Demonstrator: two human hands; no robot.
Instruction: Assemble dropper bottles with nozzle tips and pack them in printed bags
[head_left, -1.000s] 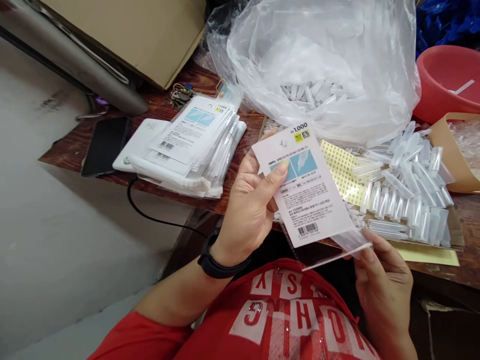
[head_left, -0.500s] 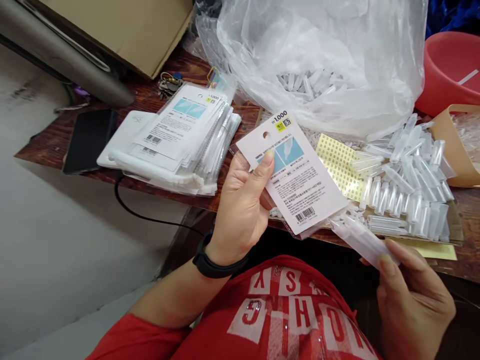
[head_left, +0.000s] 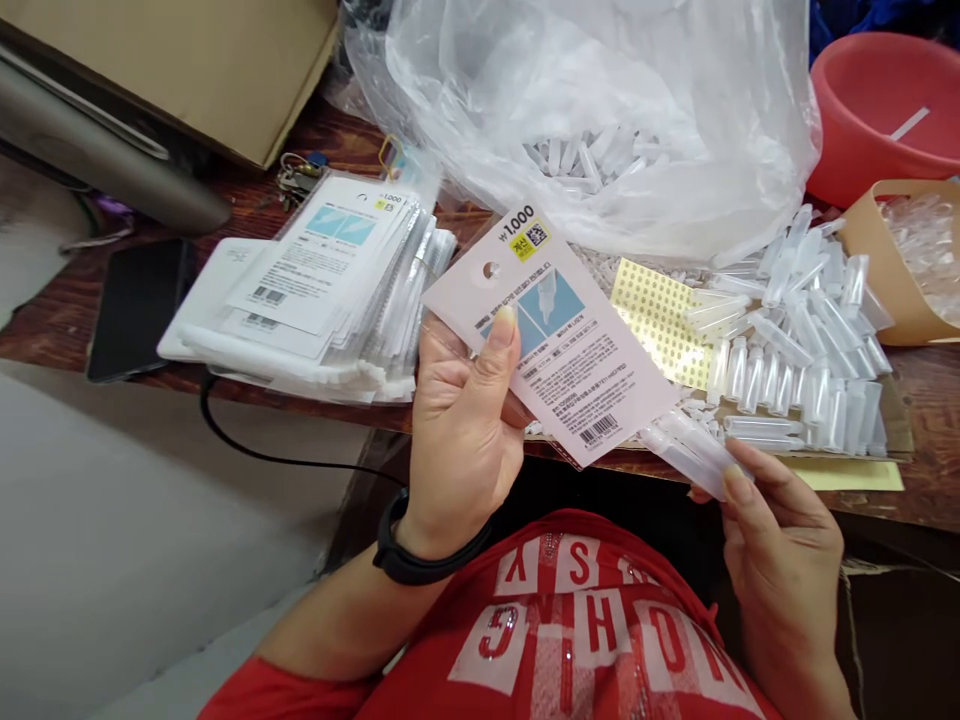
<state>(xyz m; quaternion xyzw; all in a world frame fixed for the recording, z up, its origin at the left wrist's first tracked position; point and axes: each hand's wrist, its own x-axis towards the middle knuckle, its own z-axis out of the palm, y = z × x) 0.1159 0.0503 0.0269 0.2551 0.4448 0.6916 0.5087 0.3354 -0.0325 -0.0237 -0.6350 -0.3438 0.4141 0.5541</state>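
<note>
My left hand (head_left: 469,440) is closed on a printed packaging card (head_left: 592,375), thumb across its front and fingers behind. The card is tilted, with a hang hole, a blue picture panel and a barcode; clear plastic film shows at its edges. My right hand (head_left: 784,540) pinches a few frosted plastic tubes (head_left: 694,455) by their near ends. The tubes' far ends meet the card's lower right edge; whether they are inside the film, I cannot tell. Beyond them, many similar tubes (head_left: 784,375) lie on a cardboard tray beside a yellow sticker sheet (head_left: 656,310).
Packaged cards (head_left: 322,255) are stacked at left on a white device with a black cable. A phone (head_left: 142,310) and keys (head_left: 300,178) lie nearby. Behind sits a large clear bag (head_left: 480,100) of tubes. A red bowl (head_left: 847,120) and brown carton (head_left: 870,240) stand at right.
My right hand has moved left, bringing the tubes' far ends against the card's lower edge. My left hand keeps its hold on the card. The whole view has shifted slightly.
</note>
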